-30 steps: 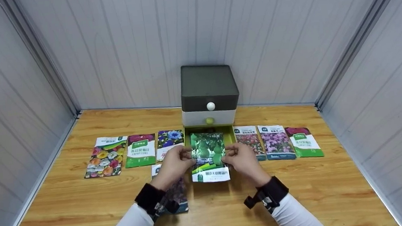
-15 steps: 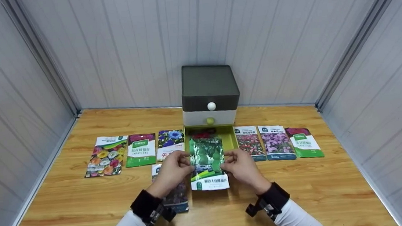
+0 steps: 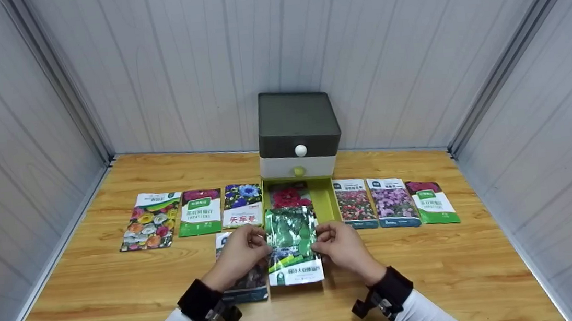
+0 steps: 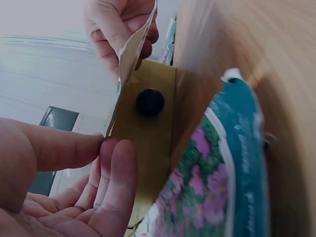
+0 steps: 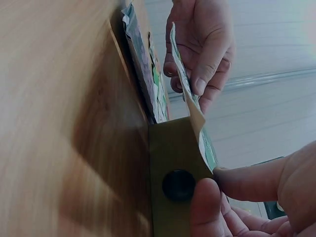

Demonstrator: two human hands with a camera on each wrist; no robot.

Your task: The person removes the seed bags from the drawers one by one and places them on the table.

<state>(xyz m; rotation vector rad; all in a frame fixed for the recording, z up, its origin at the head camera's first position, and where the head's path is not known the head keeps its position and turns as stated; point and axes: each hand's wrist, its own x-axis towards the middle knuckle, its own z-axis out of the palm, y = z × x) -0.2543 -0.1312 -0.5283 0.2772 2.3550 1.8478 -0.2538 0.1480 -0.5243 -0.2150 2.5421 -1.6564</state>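
A green seed packet [image 3: 292, 244] with gourds pictured on it is held between both hands, over the front of an open olive-green drawer [image 3: 327, 201]. My left hand [image 3: 240, 254] pinches its left edge between thumb and fingers. Its right edge is pinched by my right hand [image 3: 344, 246]. Inside the drawer lies another seed packet [image 3: 289, 196] with red flowers, partly covered by the held one. Both wrist views show the drawer front with its dark round knob [image 4: 150, 102] just beyond the packet's edge. A purple-flower seed packet [image 4: 207, 187] lies on the table below my left hand.
The drawer belongs to a small cabinet [image 3: 297, 115] with a dark top against the back wall. On its left lie seed packets with mixed flowers [image 3: 150, 222], a green band [image 3: 200, 213] and blue flowers [image 3: 242, 205]. Several more packets [image 3: 394, 202] lie to its right.
Both hands have drawn the gourd seed packet toward the person and slightly left. More of the red-flower packet in the drawer now shows behind it.
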